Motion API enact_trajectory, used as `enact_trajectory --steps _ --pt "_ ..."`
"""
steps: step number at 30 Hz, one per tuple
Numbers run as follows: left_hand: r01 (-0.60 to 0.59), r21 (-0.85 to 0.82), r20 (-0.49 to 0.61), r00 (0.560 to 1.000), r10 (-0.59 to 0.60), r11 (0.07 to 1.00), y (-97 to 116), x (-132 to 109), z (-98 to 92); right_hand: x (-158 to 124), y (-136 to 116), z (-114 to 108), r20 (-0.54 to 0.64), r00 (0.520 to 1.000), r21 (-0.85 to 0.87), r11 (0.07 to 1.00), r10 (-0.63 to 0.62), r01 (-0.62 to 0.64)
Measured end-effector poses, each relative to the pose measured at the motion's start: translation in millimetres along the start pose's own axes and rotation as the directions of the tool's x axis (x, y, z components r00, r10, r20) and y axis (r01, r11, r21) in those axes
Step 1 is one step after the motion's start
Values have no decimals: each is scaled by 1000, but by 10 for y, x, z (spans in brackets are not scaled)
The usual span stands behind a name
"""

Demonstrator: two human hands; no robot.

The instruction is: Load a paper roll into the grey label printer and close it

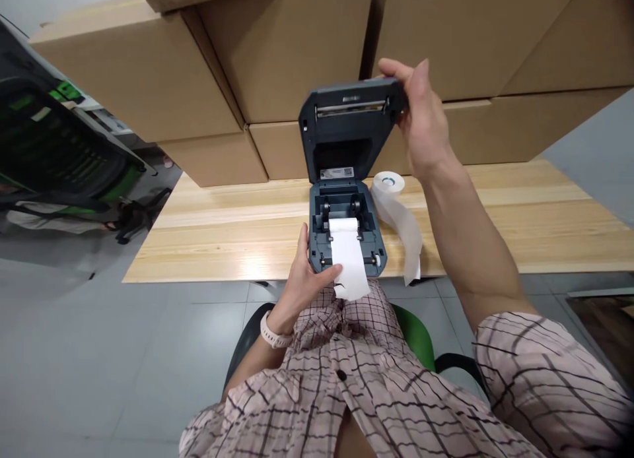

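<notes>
A dark grey label printer (319,230) sits at the near edge of a wooden table (222,233), its lid (347,131) swung up. A white paper strip (349,257) runs from the roll inside out over the front edge. My left hand (302,273) rests against the printer's front left corner, thumb pinching the strip's edge. My right hand (421,118) grips the top right corner of the raised lid. A second white paper roll (389,184) lies right of the printer, its tail hanging over the table edge.
Large cardboard boxes (277,55) are stacked along the back of the table, close behind the lid. A black and green chair (54,148) stands at the left on the grey tiled floor. I sit on a green chair (416,332).
</notes>
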State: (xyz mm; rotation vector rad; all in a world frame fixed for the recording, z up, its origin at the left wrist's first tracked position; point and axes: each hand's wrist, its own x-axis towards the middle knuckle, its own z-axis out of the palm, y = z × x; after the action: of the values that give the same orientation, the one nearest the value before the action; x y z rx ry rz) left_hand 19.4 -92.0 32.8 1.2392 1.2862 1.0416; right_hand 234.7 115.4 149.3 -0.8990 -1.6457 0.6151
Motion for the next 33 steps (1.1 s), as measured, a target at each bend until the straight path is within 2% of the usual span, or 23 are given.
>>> enact_trajectory --steps 3,5,8,12,16,19,21,24,26,29,33 --pt "-7 -7 7 1000 7 1000 14 27 -16 -440 -130 10 10 978 -74 975 -210 210" --pt "-2 -23 12 1000 2 1000 -4 15 -20 -723 -191 18 31 960 -88 956 -279 281" --pt "0 -24 36 999 1 1000 -68 -81 -54 -1131 -241 -5 99 955 -129 948 -279 290" --pt "-72 -5 60 996 72 997 -131 -260 -183 -1666 -230 -53 206 947 -254 922 -245 294" --pt "-134 -18 -67 989 133 991 -84 -209 -252 -2102 -136 12 217 940 -296 899 -265 322" --pt "-101 6 -112 988 101 995 -25 -29 -179 -2295 -78 128 127 967 -309 918 -220 249" --pt "-55 -11 -95 994 53 998 -1 67 -98 -2361 -54 214 17 990 -300 944 -137 136" --pt "-11 -81 -56 998 6 997 15 106 4 -2408 7 330 -101 995 -216 976 9 -31" --pt "-13 -110 -52 999 7 994 26 87 39 -2426 75 388 -76 991 -159 980 106 -117" --pt "-55 -91 -58 997 50 994 62 77 50 -2457 180 438 48 976 -143 969 212 -203" --pt "-114 -48 -53 992 112 992 79 110 40 -2489 236 452 118 969 -166 966 219 -198"
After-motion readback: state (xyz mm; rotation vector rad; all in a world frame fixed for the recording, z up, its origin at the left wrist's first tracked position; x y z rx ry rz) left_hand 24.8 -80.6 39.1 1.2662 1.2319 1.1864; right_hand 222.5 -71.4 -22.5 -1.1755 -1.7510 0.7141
